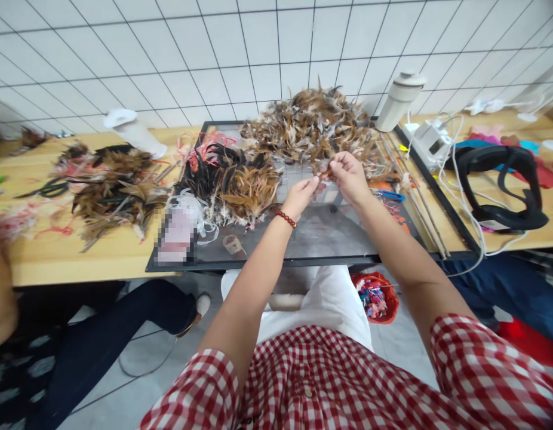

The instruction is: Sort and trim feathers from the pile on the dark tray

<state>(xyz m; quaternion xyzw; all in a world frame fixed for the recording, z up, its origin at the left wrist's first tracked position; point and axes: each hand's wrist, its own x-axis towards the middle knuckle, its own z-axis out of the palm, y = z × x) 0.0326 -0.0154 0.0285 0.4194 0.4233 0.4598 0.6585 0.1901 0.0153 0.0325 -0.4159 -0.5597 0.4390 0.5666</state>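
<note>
Both hands meet over the dark tray (303,239), fingertips almost touching. My right hand (350,176) is closed in a pinch on a small brownish feather (322,167). My left hand (301,196), with a beaded bracelet (286,219) at the wrist, pinches at the same feather from the left; the fingers partly cover it. Just behind them rises a large heap of brown and grey feathers (303,125). Left of my left hand lies a pile of feather bundles (249,188), black on one side and golden brown on the other.
A pixelated phone-like object (175,236) and white ribbon strips (191,206) lie on the tray's left. More feather bundles (117,191) and scissors (50,188) are further left. At right are thin sticks (422,203), a bottle (399,101), a charger with cables (433,143) and a black headset (500,185).
</note>
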